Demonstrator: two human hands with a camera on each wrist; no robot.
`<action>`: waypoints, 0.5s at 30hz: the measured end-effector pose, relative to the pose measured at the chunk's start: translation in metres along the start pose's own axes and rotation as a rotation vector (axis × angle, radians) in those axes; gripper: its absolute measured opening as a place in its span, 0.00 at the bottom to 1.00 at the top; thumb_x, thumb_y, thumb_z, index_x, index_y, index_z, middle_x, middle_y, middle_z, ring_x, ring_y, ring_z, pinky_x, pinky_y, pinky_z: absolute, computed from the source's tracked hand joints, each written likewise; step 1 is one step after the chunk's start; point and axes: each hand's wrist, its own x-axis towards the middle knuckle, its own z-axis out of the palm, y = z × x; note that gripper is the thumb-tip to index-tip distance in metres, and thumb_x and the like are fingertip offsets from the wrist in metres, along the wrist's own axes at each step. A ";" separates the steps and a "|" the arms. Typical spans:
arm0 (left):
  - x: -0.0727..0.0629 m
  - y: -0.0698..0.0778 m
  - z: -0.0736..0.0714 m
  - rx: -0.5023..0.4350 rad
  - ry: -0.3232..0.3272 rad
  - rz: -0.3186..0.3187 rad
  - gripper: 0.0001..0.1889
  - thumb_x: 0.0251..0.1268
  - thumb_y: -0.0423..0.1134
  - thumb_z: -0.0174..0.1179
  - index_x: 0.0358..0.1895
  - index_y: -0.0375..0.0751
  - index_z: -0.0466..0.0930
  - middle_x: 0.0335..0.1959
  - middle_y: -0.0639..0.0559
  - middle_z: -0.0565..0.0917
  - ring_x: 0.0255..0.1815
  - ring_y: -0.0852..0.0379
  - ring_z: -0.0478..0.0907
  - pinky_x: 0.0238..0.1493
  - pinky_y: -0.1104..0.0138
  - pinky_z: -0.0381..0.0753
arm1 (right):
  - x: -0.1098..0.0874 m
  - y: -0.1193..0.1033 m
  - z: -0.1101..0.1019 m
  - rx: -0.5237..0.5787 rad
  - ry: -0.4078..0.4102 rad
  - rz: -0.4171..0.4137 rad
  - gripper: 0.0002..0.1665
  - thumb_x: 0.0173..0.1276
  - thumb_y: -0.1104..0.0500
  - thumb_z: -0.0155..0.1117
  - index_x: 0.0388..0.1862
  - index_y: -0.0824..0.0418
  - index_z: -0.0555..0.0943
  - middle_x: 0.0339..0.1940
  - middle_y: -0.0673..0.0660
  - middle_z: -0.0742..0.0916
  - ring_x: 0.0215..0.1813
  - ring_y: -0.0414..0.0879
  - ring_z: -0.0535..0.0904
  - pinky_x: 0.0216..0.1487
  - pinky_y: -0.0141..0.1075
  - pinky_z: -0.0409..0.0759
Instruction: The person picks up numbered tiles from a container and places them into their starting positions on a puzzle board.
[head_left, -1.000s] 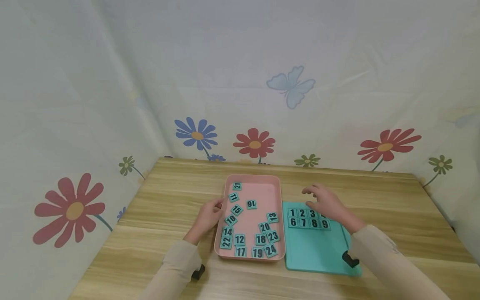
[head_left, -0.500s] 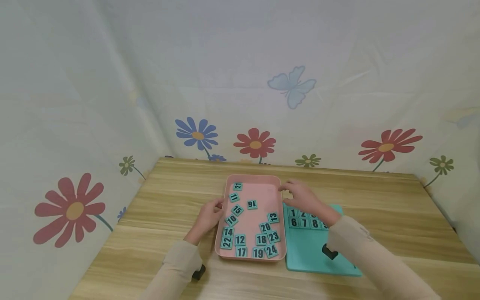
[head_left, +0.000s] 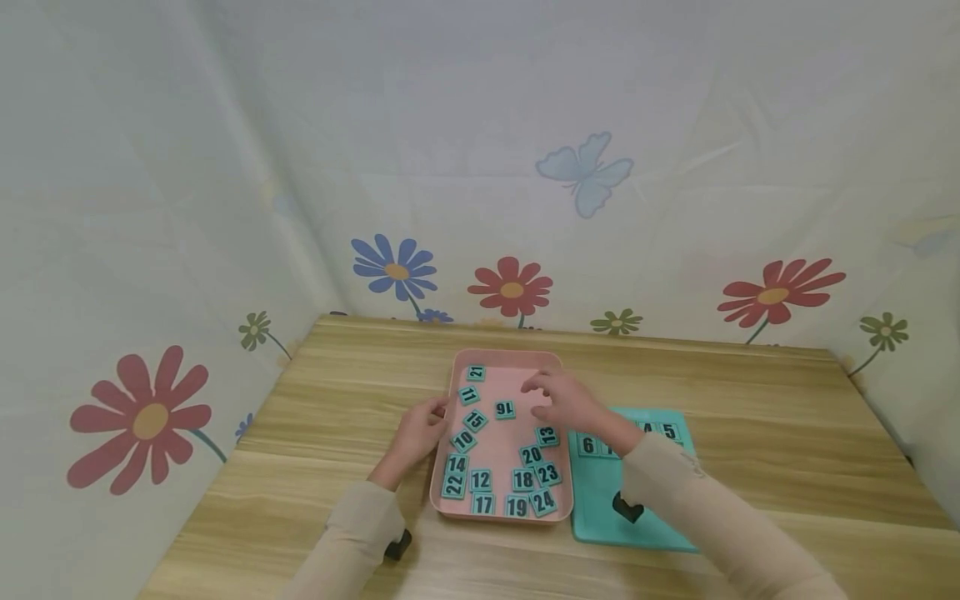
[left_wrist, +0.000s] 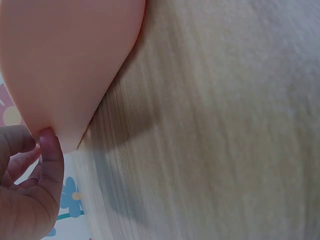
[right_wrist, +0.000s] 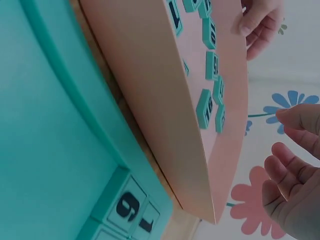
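Observation:
My left hand (head_left: 415,433) pinches the left rim of a pink tray (head_left: 498,446), thumb against the outer wall (left_wrist: 75,55) in the left wrist view. Turquoise number tiles lie loose in the tray, among them tile 16 (head_left: 505,409), tile 21 (head_left: 476,373) and tile 13 (head_left: 547,436). Above the tray's right side hovers my right hand (head_left: 570,404), fingers loosely bent and holding nothing; tile 16 is just left of its fingertips. A turquoise board (head_left: 592,504) lies under my right forearm. Its upper rows carry tiles such as tile 6 (head_left: 588,446) and tile 5 (head_left: 669,431); the arm hides others.
The tray and board lie close together on a wooden table (head_left: 367,367). The tray's raised wall (right_wrist: 145,80) stands beside the lower board. Behind the table hangs a pale flowered sheet (head_left: 450,167). Black straps (head_left: 628,507) are on both wrists.
My right hand has moved left from above the board to over the tray, still holding nothing. The left hand has stayed at the tray's rim. The tiles look unmoved.

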 end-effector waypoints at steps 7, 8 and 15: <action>0.000 0.000 0.000 0.006 -0.001 -0.019 0.21 0.60 0.31 0.50 0.58 0.36 0.68 0.41 0.44 0.76 0.40 0.53 0.77 0.39 0.67 0.80 | 0.008 -0.006 0.022 -0.006 -0.015 -0.096 0.15 0.55 0.65 0.57 0.43 0.64 0.77 0.44 0.57 0.79 0.49 0.51 0.71 0.48 0.44 0.74; 0.000 0.001 0.000 0.007 0.000 -0.021 0.21 0.60 0.31 0.50 0.58 0.36 0.68 0.41 0.44 0.76 0.40 0.53 0.77 0.39 0.67 0.80 | 0.009 -0.008 0.025 -0.008 -0.026 -0.098 0.15 0.56 0.64 0.57 0.44 0.64 0.77 0.45 0.58 0.79 0.51 0.51 0.71 0.51 0.45 0.73; 0.001 0.000 0.001 0.012 0.007 -0.018 0.20 0.59 0.31 0.51 0.57 0.36 0.69 0.40 0.43 0.77 0.39 0.53 0.78 0.37 0.67 0.80 | 0.014 -0.017 0.046 -0.162 -0.164 -0.115 0.22 0.59 0.57 0.57 0.53 0.58 0.74 0.59 0.54 0.74 0.58 0.49 0.69 0.59 0.42 0.69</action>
